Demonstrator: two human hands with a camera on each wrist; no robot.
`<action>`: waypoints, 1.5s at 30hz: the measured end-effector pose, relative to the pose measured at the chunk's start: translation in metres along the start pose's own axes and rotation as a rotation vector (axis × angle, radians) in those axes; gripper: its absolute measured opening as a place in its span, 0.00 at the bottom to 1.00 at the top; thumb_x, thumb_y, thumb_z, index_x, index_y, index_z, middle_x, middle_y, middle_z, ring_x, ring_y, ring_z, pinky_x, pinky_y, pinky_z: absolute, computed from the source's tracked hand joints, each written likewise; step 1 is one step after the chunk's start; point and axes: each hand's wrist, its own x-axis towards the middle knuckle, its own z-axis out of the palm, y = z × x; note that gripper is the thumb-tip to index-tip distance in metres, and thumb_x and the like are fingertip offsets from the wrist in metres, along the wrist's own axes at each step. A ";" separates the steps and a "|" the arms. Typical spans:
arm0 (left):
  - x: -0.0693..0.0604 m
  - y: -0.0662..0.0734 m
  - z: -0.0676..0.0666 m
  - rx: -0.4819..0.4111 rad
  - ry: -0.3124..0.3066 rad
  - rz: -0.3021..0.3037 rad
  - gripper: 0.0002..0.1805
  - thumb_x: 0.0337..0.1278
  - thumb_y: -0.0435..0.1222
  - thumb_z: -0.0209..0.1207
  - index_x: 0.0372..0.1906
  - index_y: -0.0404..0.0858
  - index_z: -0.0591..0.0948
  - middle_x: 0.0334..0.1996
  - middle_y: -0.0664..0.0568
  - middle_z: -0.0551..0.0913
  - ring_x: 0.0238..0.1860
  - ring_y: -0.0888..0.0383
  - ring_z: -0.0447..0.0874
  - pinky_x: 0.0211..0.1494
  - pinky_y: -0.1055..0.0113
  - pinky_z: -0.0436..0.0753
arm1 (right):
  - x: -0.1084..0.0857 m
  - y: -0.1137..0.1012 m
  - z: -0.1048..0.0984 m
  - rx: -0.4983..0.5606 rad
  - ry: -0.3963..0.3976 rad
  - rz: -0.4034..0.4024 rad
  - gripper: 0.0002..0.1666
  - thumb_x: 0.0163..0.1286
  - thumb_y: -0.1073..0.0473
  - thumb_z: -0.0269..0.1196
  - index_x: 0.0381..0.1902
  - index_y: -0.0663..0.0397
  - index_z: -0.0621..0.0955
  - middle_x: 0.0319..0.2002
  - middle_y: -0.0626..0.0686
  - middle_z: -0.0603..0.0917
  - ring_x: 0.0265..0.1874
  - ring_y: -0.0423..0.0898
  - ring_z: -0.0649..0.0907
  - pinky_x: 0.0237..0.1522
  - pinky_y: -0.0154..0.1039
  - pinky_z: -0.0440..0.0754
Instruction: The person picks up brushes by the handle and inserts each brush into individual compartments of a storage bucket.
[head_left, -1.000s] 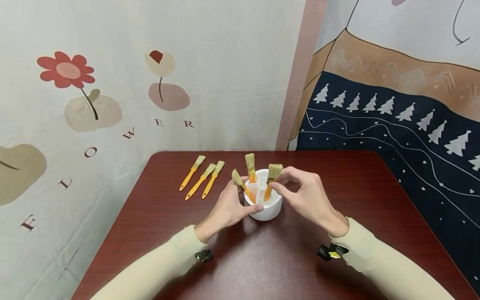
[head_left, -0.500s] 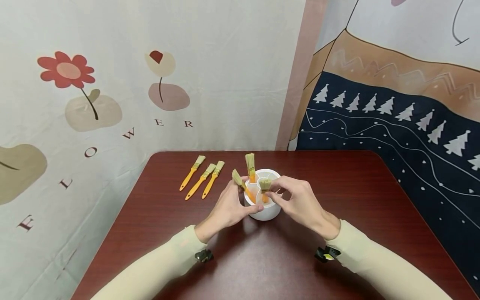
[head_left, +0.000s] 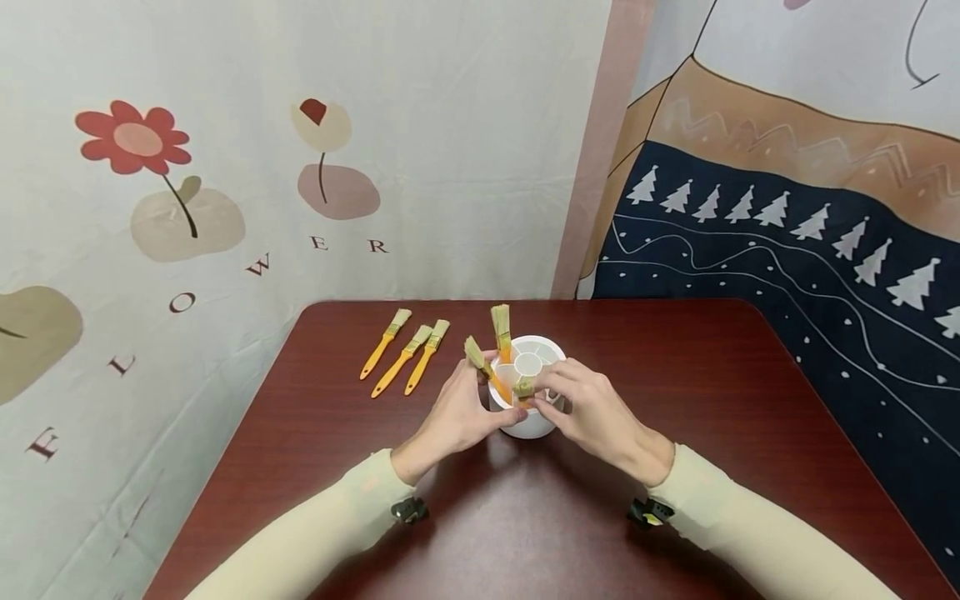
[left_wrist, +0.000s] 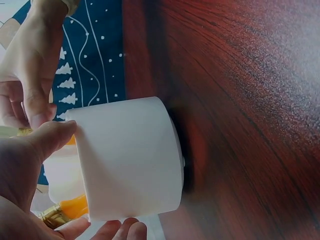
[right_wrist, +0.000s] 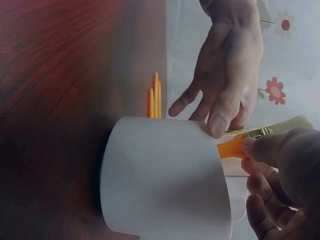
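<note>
My right hand (head_left: 600, 410) has come in and down since a second ago, when the brush (head_left: 524, 388) it holds stood tall, to the right; now only the bristles and a bit of the metal band show above my fingertips, close by my left thumb. I pinch that brush between right thumb and fingers, the gap closed down to its thickness. From the right wrist, its orange handle runs behind the rim into the near side of the cup (head_left: 529, 427); which compartment takes it I can't tell.

My left hand (head_left: 461, 408) stays where it was, curved round the cup, thumb at the near rim and fingers along the far side. The cup stands upright, about where it was. The leaning brush (head_left: 480, 360) by my left hand and the back brush (head_left: 502, 332) are in it just as before, bristles up.

Three loose brushes (head_left: 427, 358) lie on the table (head_left: 517, 517) left of the cup, unmoved. The tabletop is dark reddish wood grain, with a soft shine in front of me. Behind it hangs a pale cloth (head_left: 465, 125) printed with flowers and letters; to the right, a navy cloth (head_left: 720, 242) with white trees.
</note>
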 end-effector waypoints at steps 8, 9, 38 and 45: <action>-0.001 -0.001 0.001 0.009 -0.003 -0.006 0.55 0.54 0.45 0.89 0.83 0.37 0.74 0.74 0.42 0.82 0.66 0.46 0.91 0.71 0.47 0.88 | -0.003 -0.003 0.002 -0.009 -0.003 -0.056 0.20 0.60 0.68 0.89 0.49 0.53 0.95 0.46 0.50 0.95 0.46 0.46 0.91 0.47 0.40 0.94; -0.001 -0.001 0.001 0.010 -0.002 -0.009 0.55 0.54 0.46 0.90 0.83 0.38 0.74 0.74 0.42 0.82 0.65 0.46 0.91 0.71 0.47 0.88 | -0.003 -0.003 0.002 -0.008 -0.005 -0.058 0.21 0.60 0.68 0.89 0.50 0.53 0.95 0.46 0.50 0.95 0.46 0.46 0.91 0.47 0.40 0.94; 0.002 -0.003 -0.002 -0.050 -0.014 -0.007 0.55 0.54 0.43 0.90 0.84 0.35 0.73 0.74 0.38 0.83 0.68 0.41 0.91 0.76 0.38 0.86 | -0.001 0.051 -0.023 0.194 -0.259 0.338 0.56 0.67 0.42 0.88 0.86 0.49 0.77 0.82 0.52 0.77 0.80 0.53 0.78 0.78 0.64 0.85; 0.001 -0.005 -0.006 -0.041 -0.045 0.019 0.59 0.54 0.45 0.90 0.87 0.34 0.71 0.77 0.37 0.81 0.69 0.41 0.90 0.76 0.39 0.85 | -0.001 0.058 -0.019 0.233 -0.306 0.346 0.59 0.66 0.40 0.88 0.88 0.46 0.74 0.85 0.51 0.75 0.84 0.53 0.76 0.84 0.67 0.79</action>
